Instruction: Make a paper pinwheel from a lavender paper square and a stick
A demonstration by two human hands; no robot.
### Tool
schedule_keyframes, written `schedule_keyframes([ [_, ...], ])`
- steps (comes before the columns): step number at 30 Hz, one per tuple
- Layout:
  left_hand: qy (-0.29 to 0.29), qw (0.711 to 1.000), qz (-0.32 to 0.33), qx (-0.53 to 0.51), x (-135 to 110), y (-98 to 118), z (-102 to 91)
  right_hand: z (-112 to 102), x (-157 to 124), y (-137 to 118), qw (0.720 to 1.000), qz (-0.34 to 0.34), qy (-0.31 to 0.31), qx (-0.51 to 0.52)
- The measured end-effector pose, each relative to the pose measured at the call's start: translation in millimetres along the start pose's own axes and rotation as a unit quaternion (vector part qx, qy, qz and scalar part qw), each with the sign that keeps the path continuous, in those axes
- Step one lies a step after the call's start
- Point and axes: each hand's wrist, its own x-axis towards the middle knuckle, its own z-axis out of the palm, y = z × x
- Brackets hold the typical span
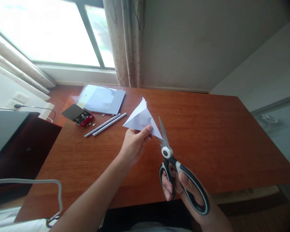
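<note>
A piece of white paper (140, 119), folded to a pointed shape, is pinched in my left hand (135, 141) above the table, thumb on top. My right hand (181, 185) has its fingers through the black and grey handles of a pair of scissors (167, 152). The blades are spread apart, and the paper's right corner lies at them, between or just against the blades; I cannot tell how deep it sits.
On the brown wooden table (219, 138), left of the paper, lie two rolled white paper tubes (110, 125). Behind them stand an open box of metal thumbtacks (83, 118), with several loose beside it, and a clear folder of paper sheets (101, 98). A curtained window (50, 32) is beyond.
</note>
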Motion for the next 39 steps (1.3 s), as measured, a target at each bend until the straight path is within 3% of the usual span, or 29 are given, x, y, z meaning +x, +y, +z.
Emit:
schedule_keyframes([
  [21, 0.005, 1.0, 0.005, -0.005, -2, 1, 4.6, -6, 1, 11, 0.999, 0.009, 0.033, -0.022],
  [33, -0.002, 1.0, 0.007, -0.008, -2, 0, 4.1, -8, 6, 20, 1.0, -0.021, 0.019, -0.005],
  [39, -0.013, 1.0, 0.011, -0.008, -2, 1, 2.9, -5, 3, 15, 1.0, 0.002, 0.025, -0.015],
])
